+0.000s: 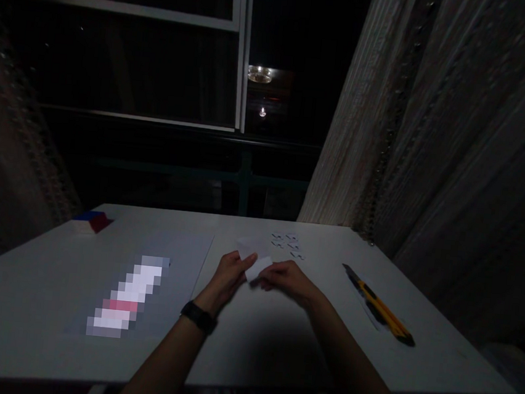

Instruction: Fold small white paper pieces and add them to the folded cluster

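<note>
Between my two hands, over the middle of the white table, is a small white piece of paper (259, 269). My left hand (229, 274), with a dark watch (198, 316) on its wrist, pinches the paper's left side, thumb on top. My right hand (289, 279) has its fingers closed on the paper's right edge; the fingertips are partly hidden in shadow. A paler paper flap (251, 245) shows just beyond my left thumb; whether it belongs to the same piece I cannot tell. Several small paper pieces with dark marks (288, 245) lie beyond my right hand.
On the right of the table (251, 357) lies a yellow and black utility knife (379, 306). A white sheet (185, 276), partly pixelated, lies on the left. A blue, red and white block (91, 222) sits at the far left corner. Curtains (359, 107) hang beside a dark window.
</note>
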A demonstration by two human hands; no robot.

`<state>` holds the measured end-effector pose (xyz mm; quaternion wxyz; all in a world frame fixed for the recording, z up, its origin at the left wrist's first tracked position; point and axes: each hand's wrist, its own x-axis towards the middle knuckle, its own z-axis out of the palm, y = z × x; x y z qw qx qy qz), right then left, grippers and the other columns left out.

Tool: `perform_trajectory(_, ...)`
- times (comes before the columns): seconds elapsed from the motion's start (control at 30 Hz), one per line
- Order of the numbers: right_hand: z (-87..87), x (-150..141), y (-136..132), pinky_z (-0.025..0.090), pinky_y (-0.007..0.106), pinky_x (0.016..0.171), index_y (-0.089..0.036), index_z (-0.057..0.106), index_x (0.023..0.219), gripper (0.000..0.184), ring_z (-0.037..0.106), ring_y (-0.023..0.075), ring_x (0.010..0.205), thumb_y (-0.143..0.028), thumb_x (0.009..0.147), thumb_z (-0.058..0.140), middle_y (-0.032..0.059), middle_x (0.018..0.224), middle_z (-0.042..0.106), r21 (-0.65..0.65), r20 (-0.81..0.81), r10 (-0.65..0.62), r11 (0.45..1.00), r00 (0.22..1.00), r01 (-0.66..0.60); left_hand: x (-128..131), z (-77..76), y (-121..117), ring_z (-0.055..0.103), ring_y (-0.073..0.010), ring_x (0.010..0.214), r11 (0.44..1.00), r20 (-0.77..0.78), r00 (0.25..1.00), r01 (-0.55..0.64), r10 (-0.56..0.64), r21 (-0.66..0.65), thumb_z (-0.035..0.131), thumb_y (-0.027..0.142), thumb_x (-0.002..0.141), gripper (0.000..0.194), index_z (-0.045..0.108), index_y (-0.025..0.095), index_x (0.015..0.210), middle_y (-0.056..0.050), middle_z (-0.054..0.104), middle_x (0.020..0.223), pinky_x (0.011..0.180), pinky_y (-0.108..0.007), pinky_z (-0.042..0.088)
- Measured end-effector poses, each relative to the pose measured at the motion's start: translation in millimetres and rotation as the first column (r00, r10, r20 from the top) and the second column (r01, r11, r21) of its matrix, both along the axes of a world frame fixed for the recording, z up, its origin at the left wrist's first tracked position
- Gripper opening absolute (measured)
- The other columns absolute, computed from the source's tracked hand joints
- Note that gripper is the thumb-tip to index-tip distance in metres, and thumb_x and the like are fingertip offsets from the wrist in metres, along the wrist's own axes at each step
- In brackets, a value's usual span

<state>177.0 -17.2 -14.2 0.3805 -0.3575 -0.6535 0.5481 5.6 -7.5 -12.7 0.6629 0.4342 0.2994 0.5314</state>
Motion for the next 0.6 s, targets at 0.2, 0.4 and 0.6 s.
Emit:
perform_trajectory(0.2, 3.4, 3.4, -2.8, 0.045, 0.025, 0.056, -0.013, 0.07, 0.085, 0.033, 0.056, 0.0119, 0.059, -0.036, 0.061, 0.07, 0.0067, 0.072, 0.067, 0.06, 0.075, 0.047, 0.997, 0.996, -0.051, 0.4, -6.9, 3.1, 0.059, -0.0165, 0.059, 0.998, -0.133, 0.99, -0.06, 0.056, -0.025, 0.074, 0.037, 0.058, 0.033, 0.066, 0.008, 0.071, -0.008, 0.066, 0.067, 0.057, -0.027, 0.046)
perform_trajectory(0.4, -0.6, -0.7, -3.6, 0.042, 0.022, 0.049, -0.016, 0.069, 0.093, 0.039, 0.053, 0.0101, 0.052, -0.037, 0.06, 0.07, 0.003, 0.062, 0.065, 0.026, 0.234, 0.171, 0.983, 0.957, -0.182, 0.3, -8.4, 4.8, 0.059, -0.0172, 0.058, 0.997, -0.179, 0.981, -0.077, 0.078, 0.013, 0.074, 0.04, 0.056, 0.036, 0.066, 0.008, 0.07, -0.009, 0.066, 0.066, 0.054, -0.026, 0.044)
perform_trajectory(0.6, -1.3, -2.7, -1.2, 0.042, 0.022, 0.05, -0.013, 0.071, 0.081, 0.031, 0.054, 0.0103, 0.054, -0.038, 0.063, 0.069, 0.0057, 0.066, 0.067, -0.019, 0.097, 0.076, 0.997, 0.992, -0.074, 0.4, -2.3, 1.5, 0.055, -0.0135, 0.048, 0.992, -0.166, 0.979, -0.122, 0.121, 0.005, 0.073, 0.041, 0.056, 0.034, 0.063, 0.01, 0.066, -0.004, 0.062, 0.056, 0.047, -0.024, 0.042)
